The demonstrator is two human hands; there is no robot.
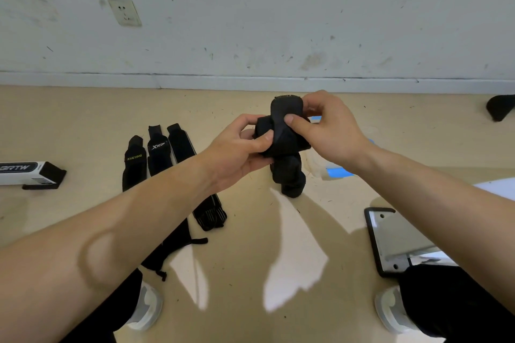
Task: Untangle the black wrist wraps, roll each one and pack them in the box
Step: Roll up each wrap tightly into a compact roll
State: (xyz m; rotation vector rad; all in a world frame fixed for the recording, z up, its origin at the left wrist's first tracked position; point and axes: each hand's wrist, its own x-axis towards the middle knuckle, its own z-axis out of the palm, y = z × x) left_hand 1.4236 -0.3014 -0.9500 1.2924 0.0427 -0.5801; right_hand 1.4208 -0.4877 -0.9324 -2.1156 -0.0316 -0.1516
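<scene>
A knotted bundle of black wrist wraps (281, 136) hangs in the air above the floor, its lower end (289, 178) dangling down. My left hand (237, 147) grips the bundle's left side with thumb and fingers. My right hand (328, 125) pinches a strap on its upper right. Three straightened black wraps (158, 153) lie side by side on the floor to the left, partly hidden under my left forearm. The white and black box (30, 174) lies on the floor at the far left edge.
A clear bag with blue patches (334, 171) lies on the floor behind my right hand. A dark-framed mirror-like panel (390, 239) sits at lower right. A black object (500, 106) shows at the right edge. My knees and shoes fill the bottom corners. A wall with a socket (125, 12) rises behind.
</scene>
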